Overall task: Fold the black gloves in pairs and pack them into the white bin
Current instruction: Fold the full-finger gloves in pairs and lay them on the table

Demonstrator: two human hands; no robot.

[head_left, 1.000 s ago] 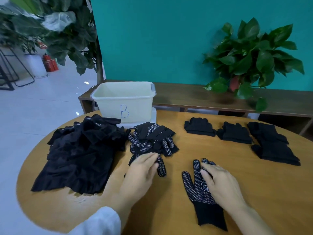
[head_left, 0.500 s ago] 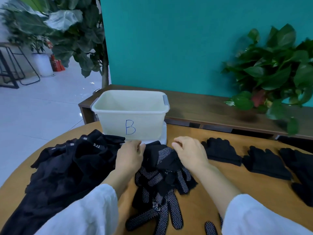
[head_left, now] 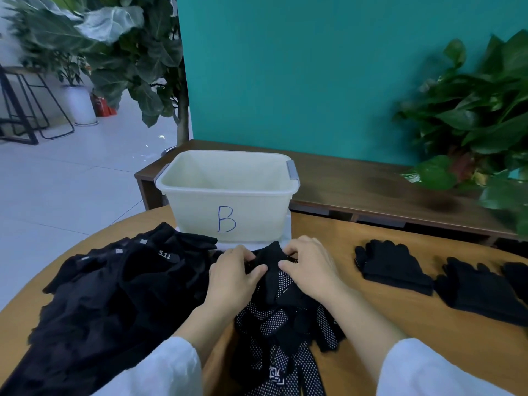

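Left hand (head_left: 233,274) and right hand (head_left: 310,267): fingers curled, pinching black fabric glove (head_left: 271,270) atop heap of black white-dotted gloves (head_left: 281,332) on round wooden counter (head_left: 400,324). White plastic bin marked "B" (head_left: 228,192) just beyond hands. Pile of black garments (head_left: 114,295) at left. 2 folded black knit glove pairs (head_left: 393,265) (head_left: 480,290) at right, apart from hands.

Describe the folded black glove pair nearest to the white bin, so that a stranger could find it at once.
Start at the white bin marked with a blue B at the far edge of the round wooden table. To its right lies a row of folded pairs; the folded pair is the first one. Unlike the dotted gloves under the hands, it is plain black.
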